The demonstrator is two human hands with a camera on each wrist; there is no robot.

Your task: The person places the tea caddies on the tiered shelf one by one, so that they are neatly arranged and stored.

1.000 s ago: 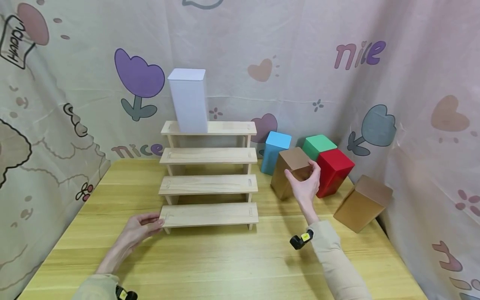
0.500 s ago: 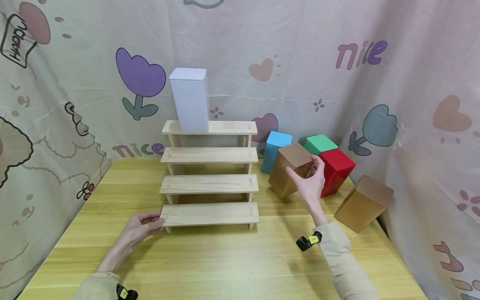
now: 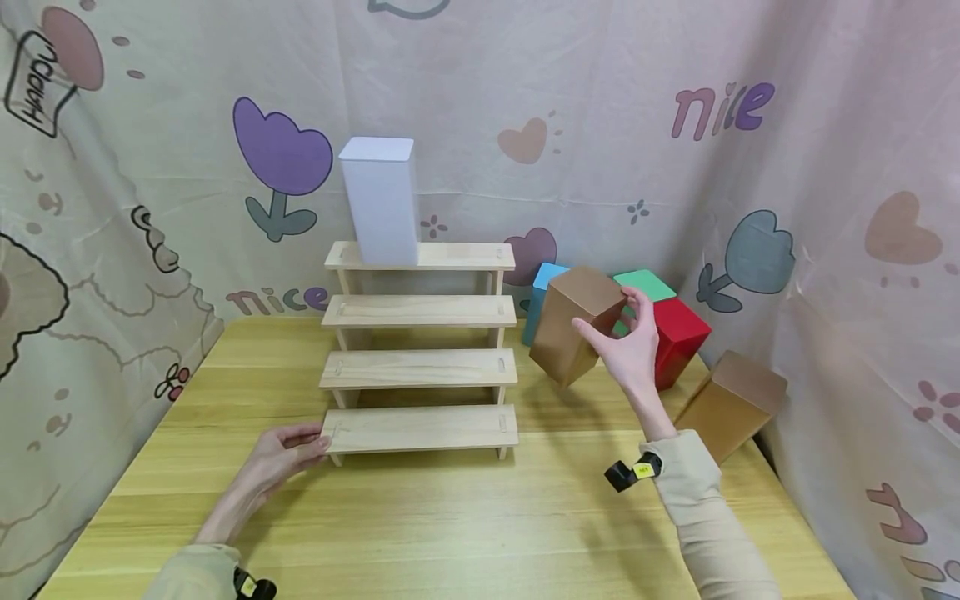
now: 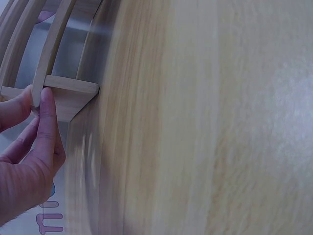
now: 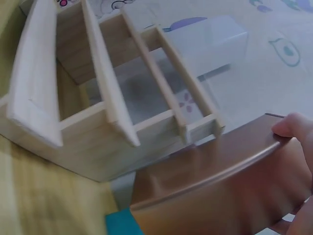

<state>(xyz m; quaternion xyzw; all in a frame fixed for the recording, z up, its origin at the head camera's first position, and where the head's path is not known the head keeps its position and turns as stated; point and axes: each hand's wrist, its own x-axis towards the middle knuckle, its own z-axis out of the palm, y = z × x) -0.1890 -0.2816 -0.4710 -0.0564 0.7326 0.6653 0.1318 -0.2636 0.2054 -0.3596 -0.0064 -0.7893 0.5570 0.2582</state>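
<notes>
In the head view my right hand [image 3: 632,343] grips a brown box [image 3: 567,332] near its top, thumb on the near side and fingers at the far right edge. The box is tilted and lifted off the table, partly covering the blue box [image 3: 537,304] behind it. My left hand [image 3: 279,460] pinches the left end of the lowest step of a four-tier wooden stand [image 3: 422,428]; the left wrist view shows thumb and fingers on either side of that board [image 4: 49,58]. A white box [image 3: 380,204] stands upright on the top tier, toward its left.
Right of the held box are a green box [image 3: 643,285] and a red box [image 3: 678,337]. A second brown box [image 3: 731,404] leans near the table's right edge, partly behind my right forearm. A patterned curtain [image 3: 450,83] hangs behind the table [image 3: 450,533].
The brown box has risen off the table and tilted, with my right hand moving up and slightly right. My left hand stays on the stand's lowest step.
</notes>
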